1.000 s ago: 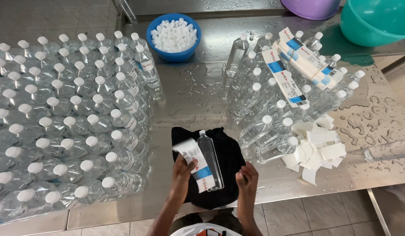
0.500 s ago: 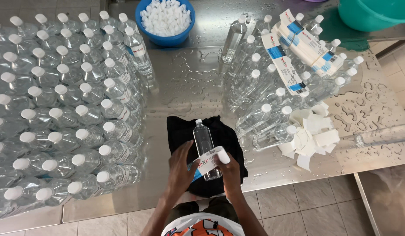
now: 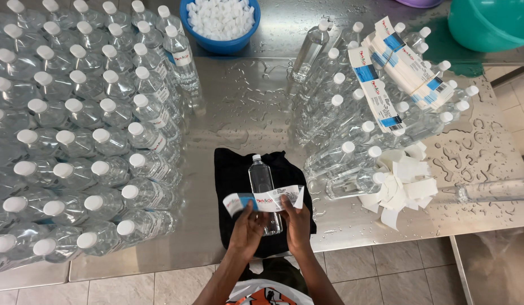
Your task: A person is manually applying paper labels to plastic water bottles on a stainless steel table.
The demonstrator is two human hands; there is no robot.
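Observation:
A clear plastic bottle (image 3: 261,178) with a white cap lies on a black cloth (image 3: 232,175) at the table's front edge, cap pointing away from me. Across its lower half stretches a white and blue label strip (image 3: 266,200). My left hand (image 3: 246,229) pinches the strip's left part and my right hand (image 3: 296,221) grips its right part, both just above the bottle's base.
Several capped bottles (image 3: 75,135) stand packed at the left. More bottles (image 3: 352,130) lie at the right under bundles of labels (image 3: 400,70). A blue bowl of white caps (image 3: 219,20) sits at the back. Torn white backing papers (image 3: 403,183) lie right. The metal table (image 3: 239,107) is wet.
The label has been spread flat across the bottle, with both hands now at its ends. My head has come closer, so everything looks larger.

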